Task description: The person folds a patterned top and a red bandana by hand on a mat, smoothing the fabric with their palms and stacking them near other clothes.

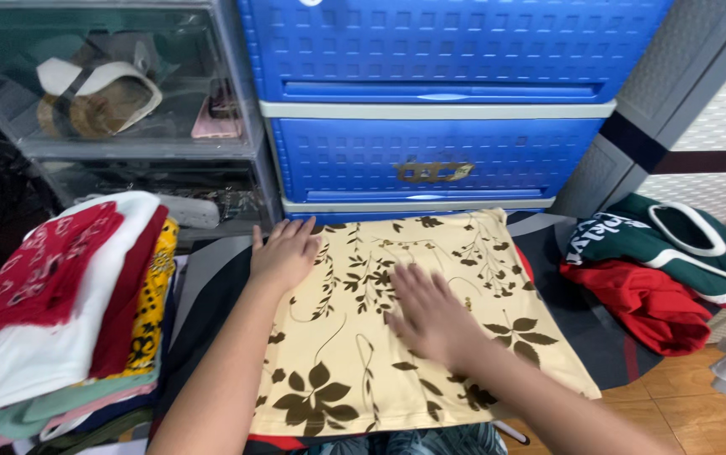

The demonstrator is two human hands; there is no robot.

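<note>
Hands lie flat and open on a cream cloth printed with brown leaves and vines, spread across the middle of the frame. The left hand rests palm down on the cloth's upper left corner, fingers stretched toward the drawers, grasping nothing. The right hand, blurred, presses palm down near the cloth's centre, fingers splayed, also gripping nothing. Both bare forearms enter from the lower edge of the frame. The cloth lies on top of darker fabric, with a strip of red showing at its lower left edge. At the left of the frame stands a stack of folded clothes in red, white, yellow and pale green. At the right lies a loose heap: a green garment with white trim over a red garment. Behind the cloth, at top centre, rises a blue plastic drawer unit; a clear storage box holding sandals sits at upper left.
</note>
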